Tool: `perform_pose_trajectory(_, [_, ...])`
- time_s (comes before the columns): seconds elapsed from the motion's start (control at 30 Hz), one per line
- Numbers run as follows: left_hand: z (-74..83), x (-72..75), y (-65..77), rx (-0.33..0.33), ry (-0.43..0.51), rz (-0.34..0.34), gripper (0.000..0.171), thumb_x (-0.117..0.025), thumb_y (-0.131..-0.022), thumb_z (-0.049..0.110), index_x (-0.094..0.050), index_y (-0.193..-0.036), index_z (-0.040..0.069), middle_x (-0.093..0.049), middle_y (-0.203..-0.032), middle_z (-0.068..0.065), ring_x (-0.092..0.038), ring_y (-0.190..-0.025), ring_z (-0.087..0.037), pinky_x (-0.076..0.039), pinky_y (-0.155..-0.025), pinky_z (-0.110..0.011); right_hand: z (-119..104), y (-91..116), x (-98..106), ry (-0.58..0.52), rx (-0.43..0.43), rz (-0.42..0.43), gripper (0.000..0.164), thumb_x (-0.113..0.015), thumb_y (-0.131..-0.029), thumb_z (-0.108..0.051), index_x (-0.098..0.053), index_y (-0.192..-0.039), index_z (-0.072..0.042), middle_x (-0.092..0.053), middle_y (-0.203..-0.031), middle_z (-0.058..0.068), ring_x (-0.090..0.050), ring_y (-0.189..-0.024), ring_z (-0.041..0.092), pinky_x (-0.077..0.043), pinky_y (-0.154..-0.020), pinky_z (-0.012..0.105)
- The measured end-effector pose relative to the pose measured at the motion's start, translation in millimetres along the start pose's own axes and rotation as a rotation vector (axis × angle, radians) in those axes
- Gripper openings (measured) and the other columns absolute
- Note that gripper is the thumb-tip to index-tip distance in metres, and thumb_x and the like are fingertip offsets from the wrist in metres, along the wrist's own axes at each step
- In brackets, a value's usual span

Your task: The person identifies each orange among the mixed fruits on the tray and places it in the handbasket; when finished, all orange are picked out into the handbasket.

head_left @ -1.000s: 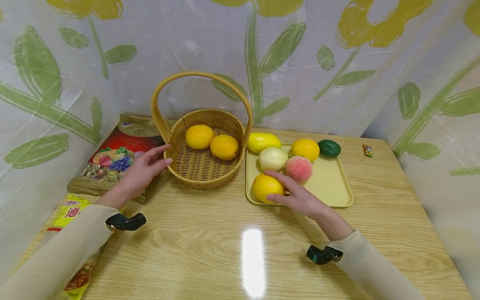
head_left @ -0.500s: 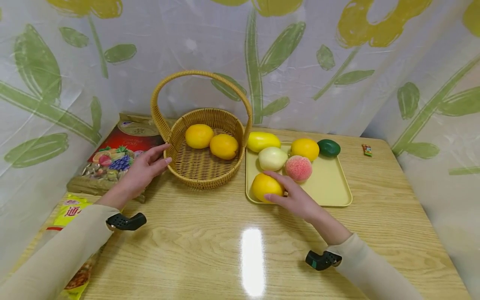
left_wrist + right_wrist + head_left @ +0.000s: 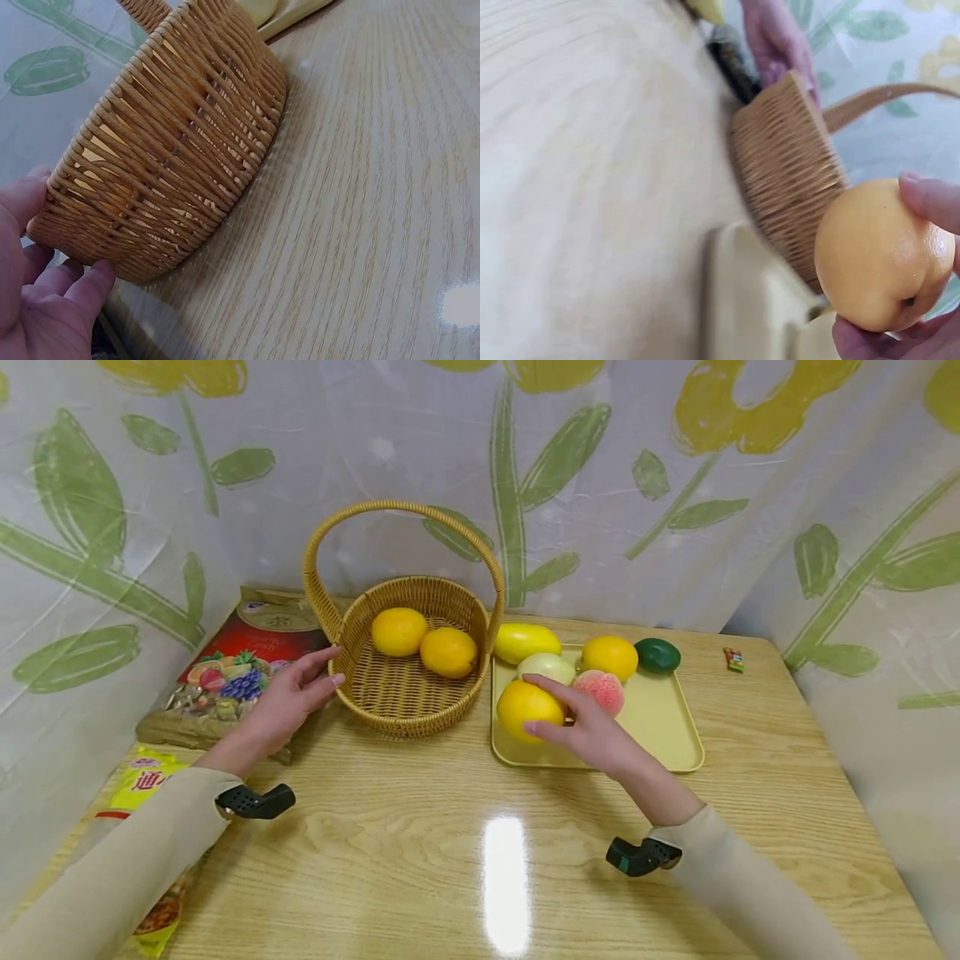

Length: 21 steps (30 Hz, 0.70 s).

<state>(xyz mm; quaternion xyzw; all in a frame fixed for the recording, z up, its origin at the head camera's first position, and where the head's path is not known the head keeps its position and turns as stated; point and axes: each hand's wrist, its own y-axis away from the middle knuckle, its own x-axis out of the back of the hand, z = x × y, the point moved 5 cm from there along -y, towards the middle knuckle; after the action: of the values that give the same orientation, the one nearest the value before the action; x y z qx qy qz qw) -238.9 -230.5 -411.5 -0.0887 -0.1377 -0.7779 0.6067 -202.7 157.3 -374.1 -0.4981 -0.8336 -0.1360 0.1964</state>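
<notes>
Curling round orange fruit: right grip | touching basket: left grip

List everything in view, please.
table: 1, tan, beneath
tray: 1, yellow, on table
basket: 1, brown, left of tray
basket fruits: 2, golden, inside
held fruit: 1, golden, above tray
round fruit: 1, golden, tray's back
long fruit: 1, yellow, tray's left
pale fruit: 1, greenish, tray
peach: 1, pink, tray
dark fruit: 1, green, tray's corner
candy bag: 1, red, beside basket
second bag: 1, yellow, near left
packet: 1, multicoloured, far right
curtain: 1, whitish, behind
wrist cameras: 2, black, wrists
sleeves: 2, beige, arms
left grip: 1, bare, touching basket
right grip: 1, bare, around held fruit
</notes>
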Motion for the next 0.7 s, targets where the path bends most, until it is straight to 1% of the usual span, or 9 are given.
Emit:
perform_pose_trajectory(0.07, [0.1,-0.2,-0.3,0.004,0.005,-0.003,0.069,-0.054,-0.101,0.037,-0.022,-0.157,0.013,-0.019,-0.161,-0.011,-0.030,-0.143,-0.030,-0.040,-0.106,-0.036,-11,-5,3,0.025,0.014,-0.006,0.064,-0.070,-0.092,-0.022,-0.042,-0.150,-0.023,-0.051,-0.136,0.006,-0.054,-0.104,0.025,-0.050,-0.088,0.038])
perform_pose_trajectory(0.2, [0.6,-0.8,-0.4,0.013,0.022,-0.006,0.070,-0.054,-0.100,0.037,-0.022,-0.157,0.012,-0.018,-0.162,-0.011,-0.029,-0.143,-0.030,-0.039,-0.107,-0.037,-36,-18,5,0.056,0.073,-0.023,0.063,-0.071,-0.092,-0.022,-0.043,-0.149,-0.021,-0.049,-0.137,0.005,-0.054,-0.104,0.025,-0.052,-0.085,0.038])
perform_pose_trajectory(0.27, [0.7,-0.6,-0.1,0.014,0.024,-0.005,0.070,-0.054,-0.100,0.038,-0.022,-0.157,0.013,-0.018,-0.162,-0.010,-0.029,-0.143,-0.029,-0.038,-0.107,-0.037,-47,-26,5,0.069,0.088,-0.026,0.063,-0.071,-0.092,-0.024,-0.044,-0.149,-0.024,-0.049,-0.135,0.004,-0.054,-0.104,0.024,-0.053,-0.085,0.037])
perform_pose_trajectory(0.33, [0.4,0.1,0.3,0.015,0.020,-0.002,0.070,-0.054,-0.100,0.038,-0.022,-0.157,0.013,-0.017,-0.162,-0.010,-0.030,-0.143,-0.030,-0.038,-0.107,-0.036,-56,-35,2,0.089,0.106,-0.032,0.062,-0.071,-0.092,-0.027,-0.044,-0.148,-0.026,-0.050,-0.135,0.002,-0.053,-0.104,0.022,-0.053,-0.084,0.036])
perform_pose_trajectory(0.47, [-0.7,1.9,1.5,0.019,0.010,0.007,0.069,-0.054,-0.101,0.037,-0.022,-0.157,0.013,-0.018,-0.161,-0.012,-0.030,-0.143,-0.031,-0.041,-0.104,-0.030,-70,-57,-8,0.140,0.127,-0.048,0.062,-0.070,-0.092,-0.034,-0.045,-0.148,-0.030,-0.054,-0.130,-0.001,-0.055,-0.098,0.020,-0.051,-0.081,0.034])
perform_pose_trajectory(0.57, [-1.8,1.7,0.7,0.019,0.011,0.002,0.069,-0.054,-0.101,0.037,-0.022,-0.157,0.014,-0.018,-0.161,-0.011,-0.030,-0.143,-0.031,-0.042,-0.103,-0.027,-75,-73,-17,0.156,0.117,-0.063,0.062,-0.070,-0.091,-0.038,-0.045,-0.147,-0.033,-0.056,-0.129,-0.003,-0.057,-0.094,0.018,-0.050,-0.080,0.034])
perform_pose_trajectory(0.67, [-1.6,0.6,-0.5,0.017,0.013,-0.006,0.069,-0.054,-0.100,0.037,-0.022,-0.157,0.015,-0.018,-0.161,-0.011,-0.030,-0.143,-0.030,-0.042,-0.104,-0.029,-78,-87,-25,0.135,0.078,-0.075,0.062,-0.070,-0.090,-0.040,-0.045,-0.146,-0.037,-0.056,-0.129,-0.004,-0.057,-0.096,0.017,-0.049,-0.082,0.033])
perform_pose_trajectory(0.7, [-1.4,0.6,-0.5,0.020,0.011,-0.004,0.069,-0.054,-0.100,0.038,-0.022,-0.157,0.015,-0.019,-0.161,-0.010,-0.031,-0.143,-0.030,-0.042,-0.104,-0.029,-79,-92,-28,0.126,0.067,-0.079,0.063,-0.071,-0.090,-0.041,-0.045,-0.147,-0.037,-0.056,-0.131,-0.004,-0.057,-0.098,0.017,-0.049,-0.084,0.033])
